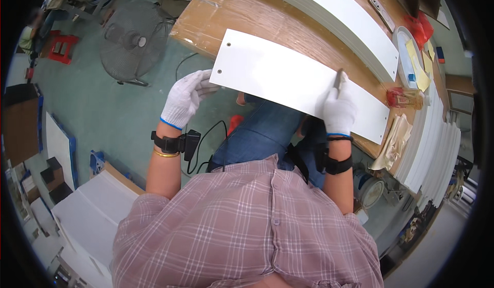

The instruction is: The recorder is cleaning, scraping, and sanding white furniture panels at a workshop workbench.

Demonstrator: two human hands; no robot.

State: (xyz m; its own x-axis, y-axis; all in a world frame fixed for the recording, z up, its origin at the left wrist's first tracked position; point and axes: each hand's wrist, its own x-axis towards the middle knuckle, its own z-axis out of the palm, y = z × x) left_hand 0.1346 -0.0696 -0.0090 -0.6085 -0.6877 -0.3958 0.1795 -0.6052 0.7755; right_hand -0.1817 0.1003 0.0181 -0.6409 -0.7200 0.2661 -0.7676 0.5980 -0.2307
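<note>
White panel (288,79) between left hand (184,98), right hand (338,110).

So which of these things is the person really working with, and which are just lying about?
In use:
- long white flat panel with corner holes, steadied by the left hand
- slim grey tool, held against the panel by the right hand

Lying about:
- stack of white boards
- grey floor fan
- red plastic bag

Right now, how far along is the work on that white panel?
Done: the white panel lies on the wooden bench with holes already in both ends. In hand: the left hand steadies its end while the right hand presses a small tool to its face. What is left cannot be told.
</note>
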